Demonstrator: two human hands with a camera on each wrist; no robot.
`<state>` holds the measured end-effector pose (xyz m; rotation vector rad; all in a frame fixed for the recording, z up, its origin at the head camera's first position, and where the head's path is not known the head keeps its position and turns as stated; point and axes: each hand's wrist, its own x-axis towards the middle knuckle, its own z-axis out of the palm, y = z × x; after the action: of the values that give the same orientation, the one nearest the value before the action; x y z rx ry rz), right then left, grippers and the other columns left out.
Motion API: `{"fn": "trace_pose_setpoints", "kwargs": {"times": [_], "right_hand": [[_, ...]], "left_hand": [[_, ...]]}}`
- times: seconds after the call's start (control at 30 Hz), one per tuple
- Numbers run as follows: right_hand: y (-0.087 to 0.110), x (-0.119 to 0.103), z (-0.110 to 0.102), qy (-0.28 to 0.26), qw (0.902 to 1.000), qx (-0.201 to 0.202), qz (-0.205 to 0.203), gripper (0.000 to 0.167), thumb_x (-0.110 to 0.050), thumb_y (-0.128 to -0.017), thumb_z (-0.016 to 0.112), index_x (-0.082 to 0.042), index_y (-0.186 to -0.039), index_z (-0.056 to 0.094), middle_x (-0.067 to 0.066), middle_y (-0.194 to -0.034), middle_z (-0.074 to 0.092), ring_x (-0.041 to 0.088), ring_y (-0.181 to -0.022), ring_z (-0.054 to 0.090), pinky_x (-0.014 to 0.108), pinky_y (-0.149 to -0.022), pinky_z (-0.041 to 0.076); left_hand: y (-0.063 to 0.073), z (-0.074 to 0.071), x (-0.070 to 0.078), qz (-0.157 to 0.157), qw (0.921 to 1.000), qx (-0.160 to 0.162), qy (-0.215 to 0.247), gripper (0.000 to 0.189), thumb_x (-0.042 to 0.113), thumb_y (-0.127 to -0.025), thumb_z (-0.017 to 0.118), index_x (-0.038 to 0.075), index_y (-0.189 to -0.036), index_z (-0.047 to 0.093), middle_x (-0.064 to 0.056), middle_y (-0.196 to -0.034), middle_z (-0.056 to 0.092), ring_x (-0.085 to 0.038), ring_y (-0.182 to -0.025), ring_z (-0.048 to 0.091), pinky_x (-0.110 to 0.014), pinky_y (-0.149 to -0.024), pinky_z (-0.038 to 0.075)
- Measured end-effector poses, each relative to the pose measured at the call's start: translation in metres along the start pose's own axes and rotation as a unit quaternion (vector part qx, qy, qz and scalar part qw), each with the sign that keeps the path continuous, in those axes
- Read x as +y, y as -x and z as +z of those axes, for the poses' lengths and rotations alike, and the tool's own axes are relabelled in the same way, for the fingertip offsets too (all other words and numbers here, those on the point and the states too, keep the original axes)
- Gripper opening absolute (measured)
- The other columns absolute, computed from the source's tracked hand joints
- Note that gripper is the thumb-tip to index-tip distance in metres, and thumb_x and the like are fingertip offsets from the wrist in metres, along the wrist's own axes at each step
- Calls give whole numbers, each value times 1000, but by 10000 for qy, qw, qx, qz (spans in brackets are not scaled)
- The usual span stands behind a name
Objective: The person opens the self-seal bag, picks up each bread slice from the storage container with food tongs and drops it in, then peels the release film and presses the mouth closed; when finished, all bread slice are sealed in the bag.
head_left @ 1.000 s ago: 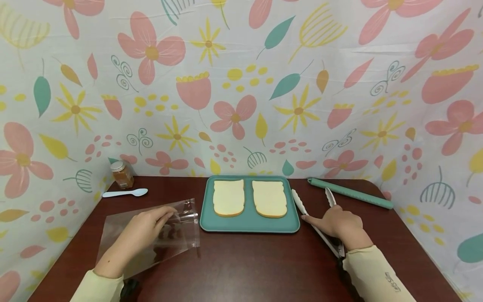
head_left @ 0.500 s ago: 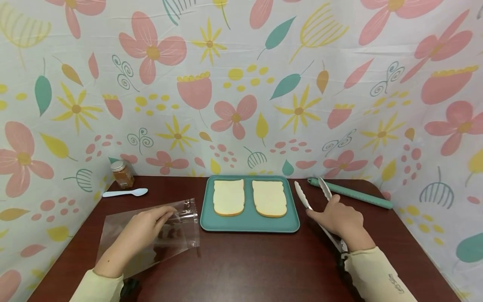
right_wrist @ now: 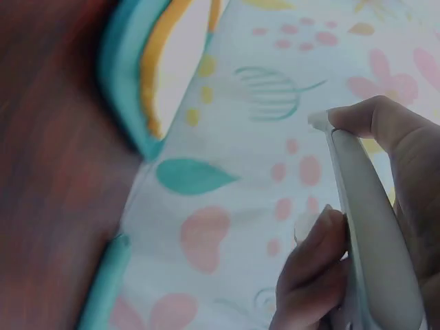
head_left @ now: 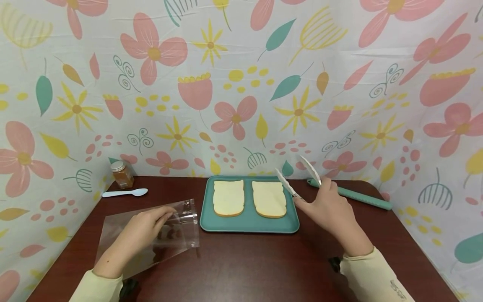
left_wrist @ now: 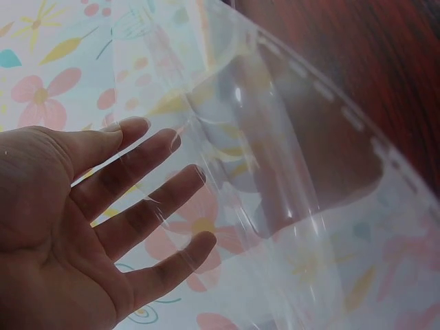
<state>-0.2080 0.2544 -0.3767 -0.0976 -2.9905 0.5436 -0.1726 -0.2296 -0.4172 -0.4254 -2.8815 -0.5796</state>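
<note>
Thumb and index finger of my left hand (head_left: 145, 228) pinch a clear plastic bag (head_left: 185, 233), which spreads over the table at the left. In the left wrist view, the other fingers (left_wrist: 161, 206) are spread behind its film. My right hand (head_left: 333, 214) grips metal tongs (head_left: 288, 185), whose arm (right_wrist: 378, 234) runs between thumb and fingers in the right wrist view. The tong tips are spread apart, raised, and the left one overlaps the tray's right edge. On the green tray (head_left: 250, 225) lie two bread slices, a left slice (head_left: 229, 198) and a right slice (head_left: 269, 199).
A jar with a silver lid (head_left: 122, 174) stands at the back left, with a pale blue spoon (head_left: 126, 193) in front of it. Behind my right hand lies a long green stick (head_left: 366, 199). A flowered cloth (head_left: 234, 84) hangs behind the table.
My right hand has lifted the tongs and swung them up and to the left, so their tips are now near the right slice. The left hand and bag have stayed put.
</note>
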Motion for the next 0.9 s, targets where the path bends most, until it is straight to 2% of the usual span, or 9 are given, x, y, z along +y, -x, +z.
{"fn": "trace_pose_setpoints", "kwargs": {"times": [0.2,0.37,0.5,0.63,0.77,0.9], "right_hand": [[7,-29,-1,-145,9997,-23,-202,115,-71,-86,75,7,-152,24,27,-129,47,33,-66,60,38,-55,47],[13,-51,6,16,9988,205,-434,119,-71,-82,80,9,-152,26,29,-130,48,32,-60,57,41,-53,48],[16,-69,16,257,9959,480,-722,118,-69,-80,83,11,-151,31,30,-129,48,30,-55,54,45,-53,52],[17,-84,34,367,9933,576,-931,120,-68,-79,84,9,-155,32,30,-128,50,28,-53,54,45,-54,56],[17,-97,55,293,9934,398,-1039,122,-70,-78,85,7,-157,32,31,-131,53,25,-51,55,42,-53,56],[19,-109,74,101,9947,46,-1027,125,-71,-77,86,4,-161,31,33,-138,51,23,-48,52,36,-50,51]], "left_hand": [[0,0,0,-55,10000,-45,-14,24,18,-108,64,17,-130,75,-2,-124,80,-22,-100,78,-37,-73,54],[0,1,0,17,10000,26,-26,23,17,-108,65,17,-128,76,-1,-123,81,-23,-102,78,-39,-76,56],[0,0,0,-13,10000,-19,-51,24,18,-108,64,16,-129,76,-2,-125,80,-21,-100,78,-36,-73,54],[1,-1,-1,-25,9999,-40,-91,24,18,-108,64,15,-129,76,-3,-125,80,-20,-99,77,-35,-72,52],[1,0,-1,16,9999,-20,-111,23,17,-108,64,16,-128,76,-1,-122,81,-21,-100,78,-37,-74,55],[3,0,-1,-23,9999,-109,-106,23,16,-108,64,17,-128,76,1,-120,81,-11,-89,73,-33,-70,50]]}}
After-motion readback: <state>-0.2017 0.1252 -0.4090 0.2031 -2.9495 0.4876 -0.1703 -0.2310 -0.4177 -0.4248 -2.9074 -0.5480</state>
